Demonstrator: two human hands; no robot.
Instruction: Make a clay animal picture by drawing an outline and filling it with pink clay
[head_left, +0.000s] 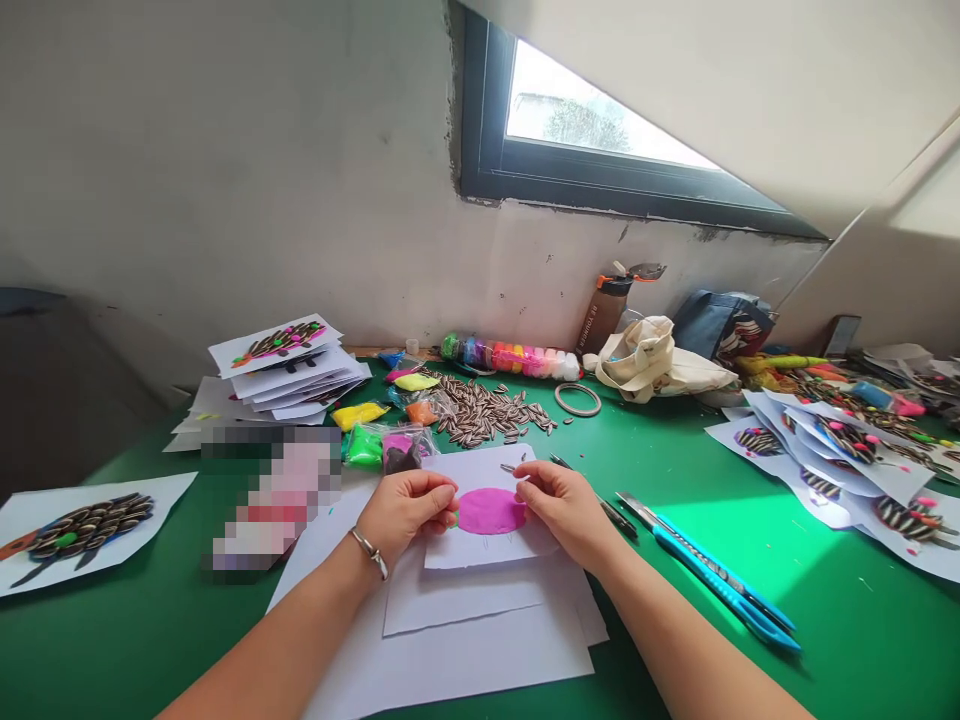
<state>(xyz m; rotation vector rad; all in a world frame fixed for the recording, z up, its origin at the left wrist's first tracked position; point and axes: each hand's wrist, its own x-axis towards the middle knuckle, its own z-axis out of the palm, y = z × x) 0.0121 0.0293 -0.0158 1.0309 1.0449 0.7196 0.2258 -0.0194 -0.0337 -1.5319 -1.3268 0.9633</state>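
Observation:
A pink clay oval (491,511) lies pressed flat on a white card (457,558), with small pencil marks below it. My left hand (415,502) is closed in a pinch at the oval's left edge. A bit of green (454,519) shows by its fingertips; I cannot tell whether it is held or stuck to the card. My right hand (556,505) is closed over the oval's right end, with a sunflower seed (508,467) sticking out at its fingers. Under the card lie larger white sheets (480,655).
Behind the card are a sunflower seed pile (487,410), clay bags (365,445) and a tape ring (577,399). A blue cutter (712,565) and dark pens (619,517) lie right. Seed-picture cards are stacked left (277,345) and right (840,450). A bottle (604,315) stands behind.

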